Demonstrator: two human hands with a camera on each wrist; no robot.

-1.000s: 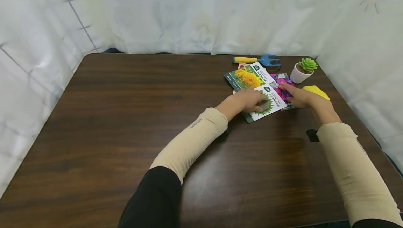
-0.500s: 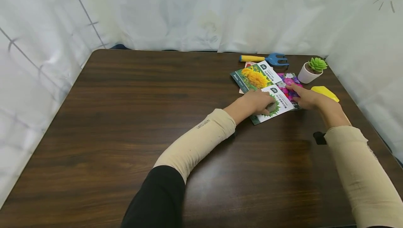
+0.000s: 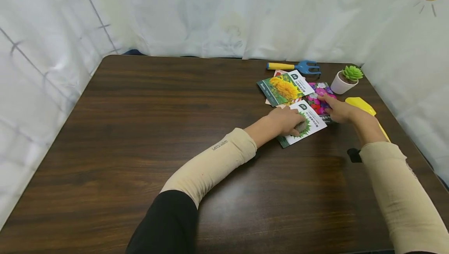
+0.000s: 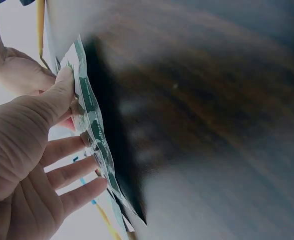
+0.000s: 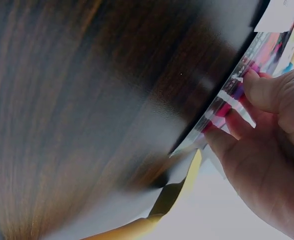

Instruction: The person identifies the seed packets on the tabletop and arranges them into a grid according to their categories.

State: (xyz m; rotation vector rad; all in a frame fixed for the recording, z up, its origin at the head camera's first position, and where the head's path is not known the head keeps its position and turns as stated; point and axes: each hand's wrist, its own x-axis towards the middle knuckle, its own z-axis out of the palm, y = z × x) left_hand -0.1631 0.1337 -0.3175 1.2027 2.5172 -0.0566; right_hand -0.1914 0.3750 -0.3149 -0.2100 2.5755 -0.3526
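My left hand (image 3: pixel 285 120) rests on a white and green seed packet (image 3: pixel 315 118) with a round green plant picture. In the left wrist view the thumb and fingertips press that packet's face, the fingers spread and fairly straight. My right hand (image 3: pixel 339 110) touches a packet with pink and purple flowers (image 3: pixel 317 106), partly under the white and green one. Its fingertips lie on the packet face in the right wrist view. Behind them lies a packet with yellow flowers (image 3: pixel 285 88), over a red and white packet (image 3: pixel 279 73) that is mostly hidden.
A blue hand fork with a yellow handle (image 3: pixel 280 66) lies at the back edge. A small succulent in a white pot (image 3: pixel 342 85) stands at the back right. Beside my right wrist is a yellow tool (image 3: pixel 360 105), partly hidden. White curtains hang behind the table.
The white and green packet has slid slightly toward me under my left hand, uncovering a bit of another packet behind it. My right hand stays on the pink-flower packet.
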